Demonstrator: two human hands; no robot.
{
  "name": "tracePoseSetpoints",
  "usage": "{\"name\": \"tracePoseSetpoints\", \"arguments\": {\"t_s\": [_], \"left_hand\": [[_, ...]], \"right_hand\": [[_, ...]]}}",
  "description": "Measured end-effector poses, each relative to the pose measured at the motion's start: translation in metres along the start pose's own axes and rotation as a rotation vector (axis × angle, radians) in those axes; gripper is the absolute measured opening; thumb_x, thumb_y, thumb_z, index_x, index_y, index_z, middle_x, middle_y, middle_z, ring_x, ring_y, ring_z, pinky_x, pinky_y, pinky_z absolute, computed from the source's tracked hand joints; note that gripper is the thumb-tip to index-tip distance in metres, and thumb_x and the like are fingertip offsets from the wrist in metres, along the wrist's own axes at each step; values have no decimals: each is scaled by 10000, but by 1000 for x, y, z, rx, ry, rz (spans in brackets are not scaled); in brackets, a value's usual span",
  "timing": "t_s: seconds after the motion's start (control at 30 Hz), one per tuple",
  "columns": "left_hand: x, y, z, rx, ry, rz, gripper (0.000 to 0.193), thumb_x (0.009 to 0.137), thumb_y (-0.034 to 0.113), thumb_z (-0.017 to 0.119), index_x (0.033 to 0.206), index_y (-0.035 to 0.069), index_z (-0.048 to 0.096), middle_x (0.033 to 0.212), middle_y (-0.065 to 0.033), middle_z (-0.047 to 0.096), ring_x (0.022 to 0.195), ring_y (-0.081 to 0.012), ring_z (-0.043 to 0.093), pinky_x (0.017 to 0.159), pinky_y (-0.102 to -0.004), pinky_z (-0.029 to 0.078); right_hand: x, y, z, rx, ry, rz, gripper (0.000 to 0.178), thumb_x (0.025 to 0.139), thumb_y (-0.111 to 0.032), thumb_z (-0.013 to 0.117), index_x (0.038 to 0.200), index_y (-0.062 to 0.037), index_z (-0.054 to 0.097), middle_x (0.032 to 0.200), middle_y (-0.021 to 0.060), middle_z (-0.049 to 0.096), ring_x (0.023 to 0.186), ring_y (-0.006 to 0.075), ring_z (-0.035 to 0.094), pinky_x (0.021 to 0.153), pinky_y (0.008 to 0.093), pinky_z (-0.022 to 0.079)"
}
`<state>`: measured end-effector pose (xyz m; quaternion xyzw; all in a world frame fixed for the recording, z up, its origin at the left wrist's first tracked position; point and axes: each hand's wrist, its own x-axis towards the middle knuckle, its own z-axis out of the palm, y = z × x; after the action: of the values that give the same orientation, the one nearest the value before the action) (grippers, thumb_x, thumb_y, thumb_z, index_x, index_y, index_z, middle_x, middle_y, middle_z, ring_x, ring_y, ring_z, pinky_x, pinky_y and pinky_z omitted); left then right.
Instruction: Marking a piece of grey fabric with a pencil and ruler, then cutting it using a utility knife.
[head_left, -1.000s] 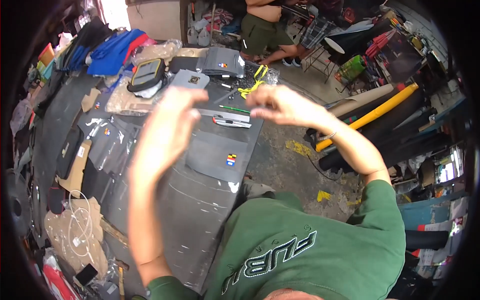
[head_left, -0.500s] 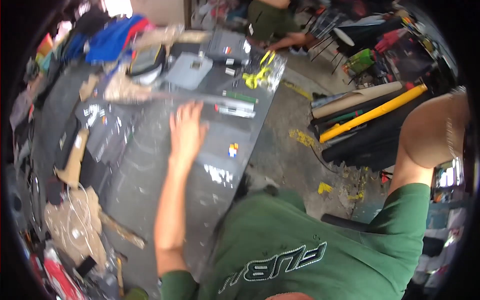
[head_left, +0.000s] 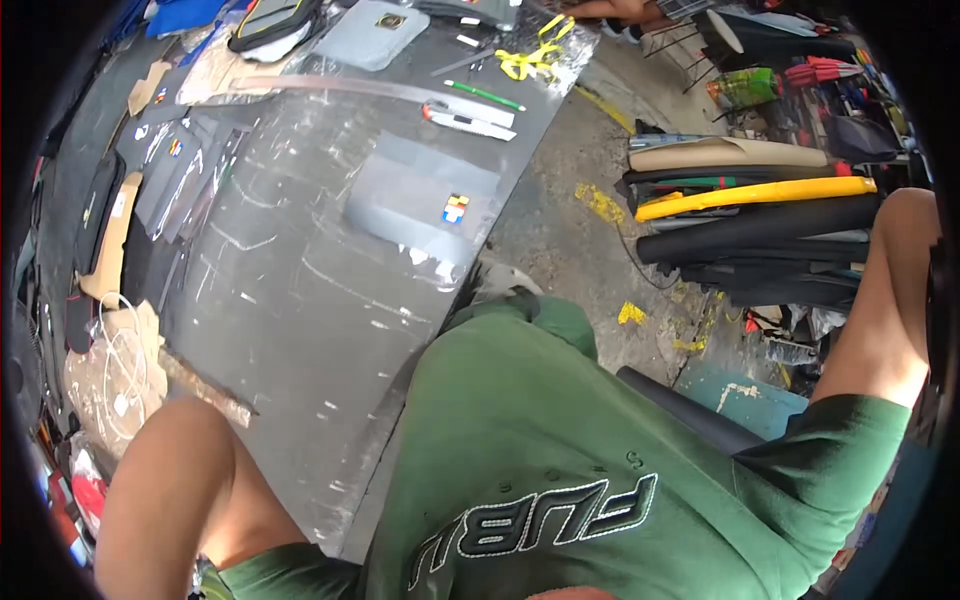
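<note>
Lying flat on grey worktable (head_left: 300, 300): grey panel (head_left: 420, 195), both hands unseen.

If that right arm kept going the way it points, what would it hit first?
The right arm runs up along the picture's right rim, and its hand is out of view. Nothing shows in that line, so the way looks free. The rolls lie to its left, probably lower.
</note>
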<state>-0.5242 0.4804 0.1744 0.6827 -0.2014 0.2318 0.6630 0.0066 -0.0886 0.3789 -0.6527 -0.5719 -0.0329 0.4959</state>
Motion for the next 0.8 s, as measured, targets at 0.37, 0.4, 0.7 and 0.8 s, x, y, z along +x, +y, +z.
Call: {"name": "tracePoseSetpoints", "arguments": {"t_s": [0.37, 0.4, 0.7, 0.8], "left_hand": [[-56, 32, -12, 120, 3, -2, 427, 994, 133, 612, 1400, 19, 545, 1505, -155, 499, 1323, -233, 515, 1131, -371, 415], [-47, 71, -5, 149, -20, -19, 427, 994, 133, 612, 1400, 19, 545, 1505, -155, 499, 1323, -233, 515, 1131, -371, 415], [-79, -47, 4, 47, 14, 14, 503, 986, 165, 633, 1453, 27, 505, 1551, -174, 441, 1383, -256, 464, 1159, -388, 389], [-92, -67, -5, 23, 17, -6, 521, 985, 172, 638, 1465, 29, 497, 1561, -178, 429, 1397, -261, 453, 1165, -392, 383]], "right_hand": [[-23, -7, -64, -36, 201, -312, 449, 1063, -407, 488, 1145, -18, 697, 973, 51, 723, 881, 129, 671, 824, 292, 551], [-36, -12, -73, -18, 250, -323, 446, 1062, -405, 489, 1142, -19, 699, 973, 50, 723, 881, 129, 672, 824, 293, 552], [-36, -46, -84, -182, 303, -500, 419, 1052, -386, 506, 1116, -31, 719, 972, 43, 730, 887, 129, 679, 828, 302, 559], [-37, -51, -75, -207, 332, -530, 410, 1048, -379, 512, 1107, -35, 725, 972, 40, 732, 889, 129, 682, 829, 304, 561]]}}
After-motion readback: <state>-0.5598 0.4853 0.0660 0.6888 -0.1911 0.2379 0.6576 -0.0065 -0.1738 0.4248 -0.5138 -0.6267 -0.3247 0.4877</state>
